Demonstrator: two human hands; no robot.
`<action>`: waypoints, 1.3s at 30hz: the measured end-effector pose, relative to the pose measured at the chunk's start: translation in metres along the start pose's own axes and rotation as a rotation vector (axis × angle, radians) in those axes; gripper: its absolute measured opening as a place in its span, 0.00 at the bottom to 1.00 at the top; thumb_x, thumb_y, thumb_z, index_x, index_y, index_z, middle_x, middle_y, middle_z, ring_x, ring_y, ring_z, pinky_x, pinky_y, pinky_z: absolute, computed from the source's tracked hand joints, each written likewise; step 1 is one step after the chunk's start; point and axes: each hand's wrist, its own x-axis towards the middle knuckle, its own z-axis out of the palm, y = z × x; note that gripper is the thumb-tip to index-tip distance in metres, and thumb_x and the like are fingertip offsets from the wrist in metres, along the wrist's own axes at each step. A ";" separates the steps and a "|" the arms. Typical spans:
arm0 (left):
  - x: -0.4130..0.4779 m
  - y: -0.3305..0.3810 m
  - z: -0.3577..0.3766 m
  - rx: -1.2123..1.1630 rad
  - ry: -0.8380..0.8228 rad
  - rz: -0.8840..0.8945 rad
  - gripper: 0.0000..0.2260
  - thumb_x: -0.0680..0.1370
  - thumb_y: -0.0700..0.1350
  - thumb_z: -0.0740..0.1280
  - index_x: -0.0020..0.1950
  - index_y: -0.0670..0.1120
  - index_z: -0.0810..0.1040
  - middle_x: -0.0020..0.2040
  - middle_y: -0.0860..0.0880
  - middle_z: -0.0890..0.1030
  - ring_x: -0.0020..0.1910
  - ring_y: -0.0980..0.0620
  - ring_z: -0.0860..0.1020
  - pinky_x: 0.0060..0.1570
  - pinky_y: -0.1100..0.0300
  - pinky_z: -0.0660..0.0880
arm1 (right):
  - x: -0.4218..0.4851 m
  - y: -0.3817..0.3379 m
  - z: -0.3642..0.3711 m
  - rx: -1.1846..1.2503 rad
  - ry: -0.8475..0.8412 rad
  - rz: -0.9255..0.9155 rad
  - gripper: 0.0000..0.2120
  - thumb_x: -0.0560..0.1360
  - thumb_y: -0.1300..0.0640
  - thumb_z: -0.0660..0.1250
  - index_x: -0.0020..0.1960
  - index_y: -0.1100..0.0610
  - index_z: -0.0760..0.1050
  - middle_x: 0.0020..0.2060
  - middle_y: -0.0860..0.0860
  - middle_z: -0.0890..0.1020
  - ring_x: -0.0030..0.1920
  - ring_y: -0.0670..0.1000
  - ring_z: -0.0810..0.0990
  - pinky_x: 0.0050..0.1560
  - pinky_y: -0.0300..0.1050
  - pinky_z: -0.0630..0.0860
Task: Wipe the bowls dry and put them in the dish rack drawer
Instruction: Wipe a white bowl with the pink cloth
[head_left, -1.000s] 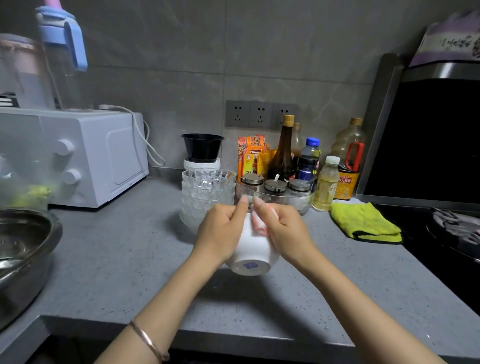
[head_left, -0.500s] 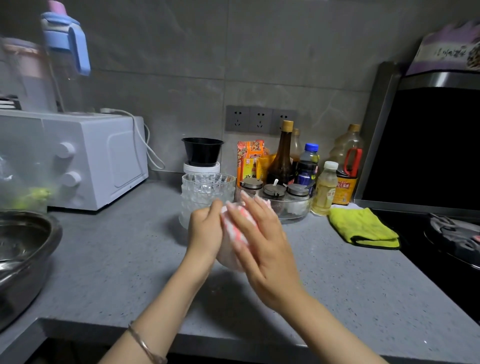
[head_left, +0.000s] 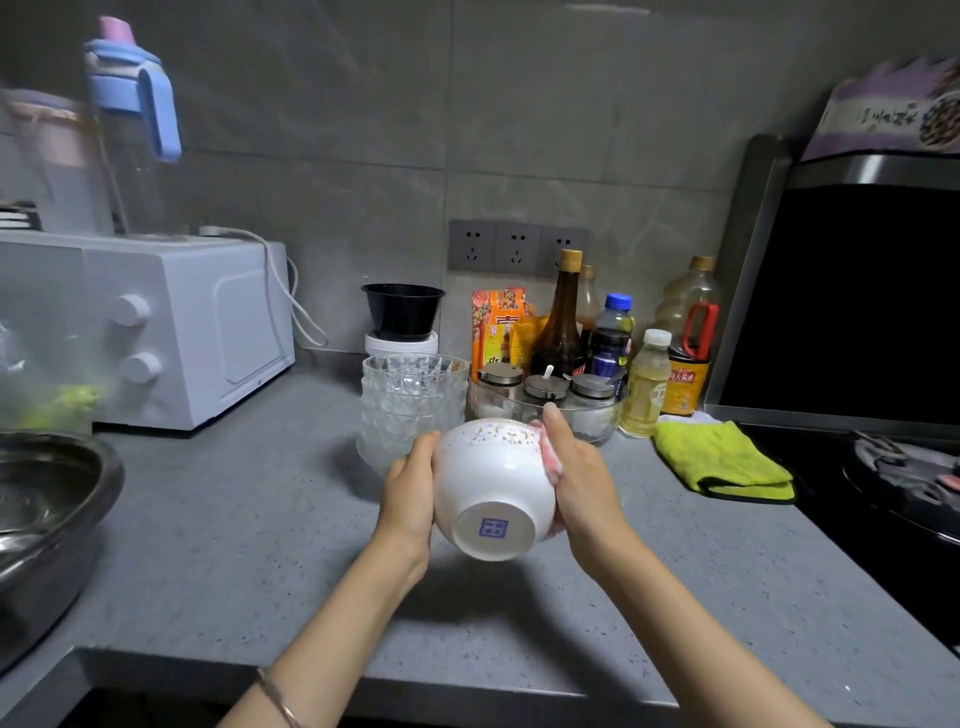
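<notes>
A white bowl (head_left: 491, 483) with gold speckles and a blue mark on its foot is held above the grey counter (head_left: 249, 525), its base turned toward me. My left hand (head_left: 410, 493) grips its left side. On the bowl's right side my right hand (head_left: 576, 478) presses a pink-and-white cloth (head_left: 549, 454); most of the cloth is hidden under the palm. A stack of clear glass bowls (head_left: 413, 400) stands just behind my hands. The dish rack drawer is not in view.
A white oven (head_left: 171, 327) stands at the left, with a steel basin (head_left: 47, 519) in front of it. Behind are a black bowl (head_left: 402, 309), bottles (head_left: 561, 322) and a glass tray of jars (head_left: 545, 397). A yellow-green cloth (head_left: 722, 462) lies beside the black stove (head_left: 883, 483).
The bowl has turned so its base faces me again. My right hand with the cloth slid from across the bowl's front to its right side.
</notes>
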 end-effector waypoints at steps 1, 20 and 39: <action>0.002 0.002 -0.002 0.093 -0.025 0.027 0.14 0.80 0.45 0.58 0.37 0.44 0.74 0.32 0.48 0.76 0.35 0.51 0.74 0.37 0.58 0.68 | 0.002 -0.002 -0.001 -0.028 -0.002 -0.046 0.28 0.79 0.41 0.53 0.41 0.63 0.78 0.32 0.60 0.78 0.23 0.46 0.76 0.25 0.40 0.70; 0.012 0.006 0.000 0.071 0.114 0.076 0.19 0.80 0.45 0.61 0.29 0.45 0.68 0.21 0.54 0.71 0.27 0.51 0.70 0.30 0.60 0.68 | -0.025 0.056 0.027 -0.728 -0.014 -1.065 0.22 0.82 0.47 0.48 0.76 0.49 0.58 0.76 0.49 0.57 0.77 0.53 0.51 0.75 0.55 0.46; 0.005 -0.004 -0.001 -0.053 0.008 -0.130 0.17 0.81 0.56 0.57 0.47 0.47 0.80 0.41 0.47 0.84 0.45 0.47 0.81 0.48 0.52 0.77 | 0.001 0.014 0.010 0.304 0.062 -0.058 0.18 0.78 0.40 0.54 0.43 0.47 0.78 0.31 0.44 0.84 0.32 0.42 0.82 0.32 0.41 0.76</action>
